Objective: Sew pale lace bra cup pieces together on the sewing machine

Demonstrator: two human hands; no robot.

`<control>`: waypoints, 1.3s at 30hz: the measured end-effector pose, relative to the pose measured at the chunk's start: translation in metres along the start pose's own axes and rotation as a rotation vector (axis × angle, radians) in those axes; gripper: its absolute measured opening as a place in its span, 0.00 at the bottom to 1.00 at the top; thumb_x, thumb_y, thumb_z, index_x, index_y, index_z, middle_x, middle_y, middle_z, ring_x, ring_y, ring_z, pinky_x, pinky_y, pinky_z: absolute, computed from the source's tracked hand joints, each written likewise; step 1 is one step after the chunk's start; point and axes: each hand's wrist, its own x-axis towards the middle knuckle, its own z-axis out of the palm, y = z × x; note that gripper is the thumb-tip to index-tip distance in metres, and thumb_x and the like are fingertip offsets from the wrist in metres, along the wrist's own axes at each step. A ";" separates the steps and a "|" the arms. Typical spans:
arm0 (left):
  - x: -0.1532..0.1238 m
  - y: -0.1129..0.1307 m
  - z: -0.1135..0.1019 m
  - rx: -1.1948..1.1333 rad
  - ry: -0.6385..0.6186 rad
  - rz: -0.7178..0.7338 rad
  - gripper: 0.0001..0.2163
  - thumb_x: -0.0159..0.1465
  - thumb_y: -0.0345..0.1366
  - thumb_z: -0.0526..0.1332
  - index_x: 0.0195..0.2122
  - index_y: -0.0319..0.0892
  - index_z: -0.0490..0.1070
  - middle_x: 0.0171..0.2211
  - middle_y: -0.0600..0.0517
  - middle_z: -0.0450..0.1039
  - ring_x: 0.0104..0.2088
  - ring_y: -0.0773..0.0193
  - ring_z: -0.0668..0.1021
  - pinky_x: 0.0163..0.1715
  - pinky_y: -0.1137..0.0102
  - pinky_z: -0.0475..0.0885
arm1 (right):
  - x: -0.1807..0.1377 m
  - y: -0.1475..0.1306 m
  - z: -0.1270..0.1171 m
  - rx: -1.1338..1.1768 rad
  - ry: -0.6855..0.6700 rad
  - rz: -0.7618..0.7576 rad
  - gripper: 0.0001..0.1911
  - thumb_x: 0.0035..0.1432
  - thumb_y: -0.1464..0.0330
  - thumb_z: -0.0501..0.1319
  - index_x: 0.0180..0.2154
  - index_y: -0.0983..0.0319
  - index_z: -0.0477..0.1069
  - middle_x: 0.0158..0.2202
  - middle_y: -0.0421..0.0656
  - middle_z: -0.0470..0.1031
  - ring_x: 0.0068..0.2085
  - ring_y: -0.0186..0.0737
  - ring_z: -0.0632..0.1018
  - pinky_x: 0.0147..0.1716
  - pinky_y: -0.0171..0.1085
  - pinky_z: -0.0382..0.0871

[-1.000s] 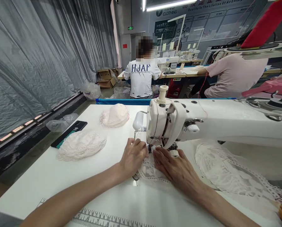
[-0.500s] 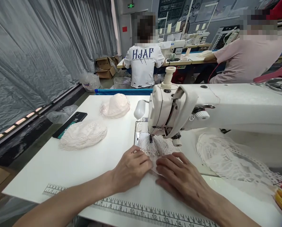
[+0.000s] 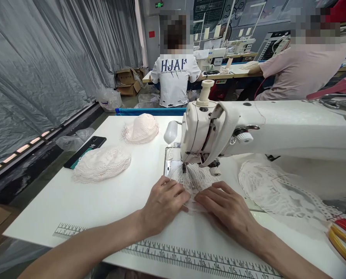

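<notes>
White lace fabric lies gathered under the needle and presser foot of a white sewing machine. My left hand is closed on the near left part of the lace, its fingers bent and pressed together. From the right, my right hand grips the near edge, fingers curled over the cloth and the thumb mostly hidden. The fingertips of both hands are close together, a short way in front of the needle. A little of the lace shows between them.
Lace-edged pieces lie stacked at left by a dark phone-like box, a pale pink cup-shaped stack behind. More lace spreads under the machine arm. Red-and-yellow-handled scissors lie at right. Two people sit ahead.
My right hand's fingers have drawn in on the lace, and my left hand has shifted slightly right. The lace has moved a little under the needle. The view has shifted slightly.
</notes>
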 end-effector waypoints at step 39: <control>-0.005 0.004 -0.014 0.080 0.055 0.146 0.08 0.61 0.20 0.56 0.29 0.37 0.70 0.32 0.54 0.76 0.33 0.69 0.75 0.40 0.67 0.66 | -0.006 -0.001 -0.002 0.185 -0.194 -0.154 0.05 0.63 0.71 0.55 0.35 0.62 0.69 0.35 0.41 0.74 0.36 0.35 0.73 0.43 0.42 0.61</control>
